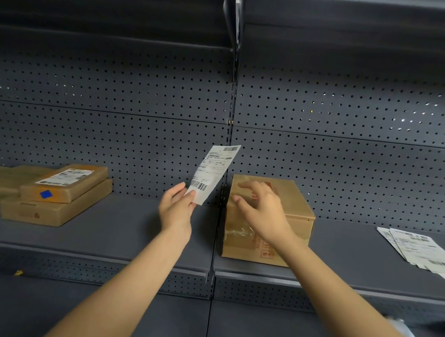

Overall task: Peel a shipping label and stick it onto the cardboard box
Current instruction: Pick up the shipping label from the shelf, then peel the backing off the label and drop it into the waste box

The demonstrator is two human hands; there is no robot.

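A white shipping label with barcodes stands nearly upright in the air, pinched at its lower corner by my left hand. To its right a brown cardboard box with red print sits on the grey shelf. My right hand hovers over the box's near left top edge, fingers spread and blurred, with nothing in it. Whether it touches the box I cannot tell.
A stack of flat cardboard parcels, one with a label and a blue sticker, lies on the left of the shelf. Several loose label sheets lie at the far right. Pegboard backs the shelf; a lower shelf runs beneath.
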